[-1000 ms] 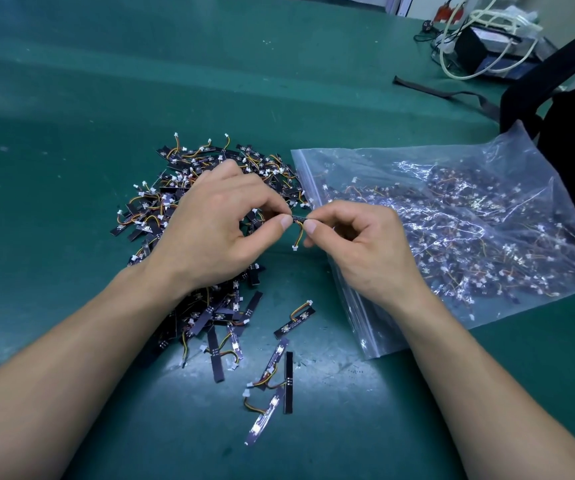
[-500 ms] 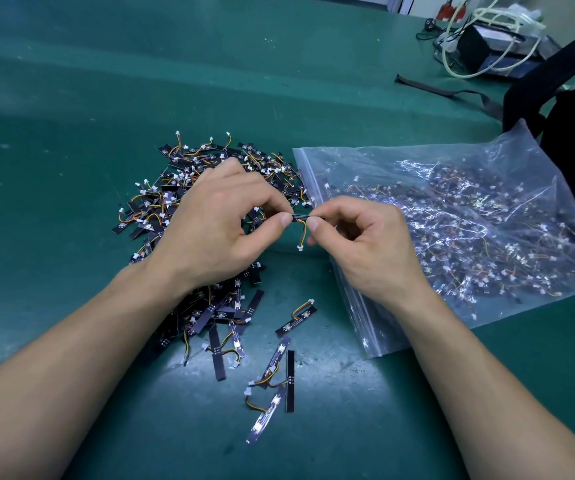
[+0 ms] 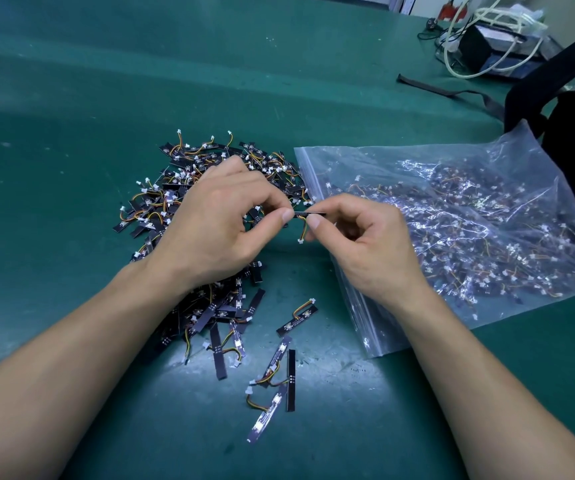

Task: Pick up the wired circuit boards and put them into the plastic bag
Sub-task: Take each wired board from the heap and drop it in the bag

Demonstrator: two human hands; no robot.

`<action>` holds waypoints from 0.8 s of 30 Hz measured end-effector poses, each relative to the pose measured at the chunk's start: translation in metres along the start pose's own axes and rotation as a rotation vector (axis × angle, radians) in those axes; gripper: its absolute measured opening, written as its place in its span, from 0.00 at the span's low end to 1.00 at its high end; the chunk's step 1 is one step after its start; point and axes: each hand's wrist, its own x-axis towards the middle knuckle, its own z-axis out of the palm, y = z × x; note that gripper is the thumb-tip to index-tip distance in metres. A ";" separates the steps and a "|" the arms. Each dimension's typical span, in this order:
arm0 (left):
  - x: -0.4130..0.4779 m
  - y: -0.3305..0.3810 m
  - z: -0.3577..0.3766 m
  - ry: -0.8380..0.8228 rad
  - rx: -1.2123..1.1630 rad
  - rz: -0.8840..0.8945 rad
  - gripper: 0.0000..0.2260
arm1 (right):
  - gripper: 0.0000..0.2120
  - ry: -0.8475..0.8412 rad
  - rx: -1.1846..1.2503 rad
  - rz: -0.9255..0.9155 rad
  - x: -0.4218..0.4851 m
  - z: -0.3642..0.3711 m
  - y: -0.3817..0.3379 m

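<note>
A heap of small black wired circuit boards (image 3: 161, 206) with orange-yellow wires and white plugs lies on the green mat, partly hidden under my left forearm. Both hands hold one thin black board (image 3: 308, 213) level between them, just left of the bag's mouth. My left hand (image 3: 216, 230) pinches its left end and my right hand (image 3: 365, 244) pinches its right part. Its wire and white plug (image 3: 300, 240) dangle below. The clear zip plastic bag (image 3: 376, 327) lies flat to the right, holding many boards.
Several loose boards (image 3: 280, 372) lie scattered on the mat in front of me. A black bag with a strap (image 3: 563, 88) stands at the right edge. A black box with white cables (image 3: 486, 43) sits at the far right corner.
Both hands keep their pinch on the same board. More of the board now shows between the fingertips, and the dangling wire hangs a little lower.
</note>
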 end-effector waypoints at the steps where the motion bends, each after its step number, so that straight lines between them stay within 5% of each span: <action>1: 0.000 0.000 0.000 0.001 -0.005 0.000 0.06 | 0.03 0.003 0.002 -0.004 0.000 0.000 0.001; 24: 0.000 0.000 -0.001 0.004 -0.018 -0.021 0.04 | 0.04 0.045 0.000 -0.034 -0.001 0.001 0.001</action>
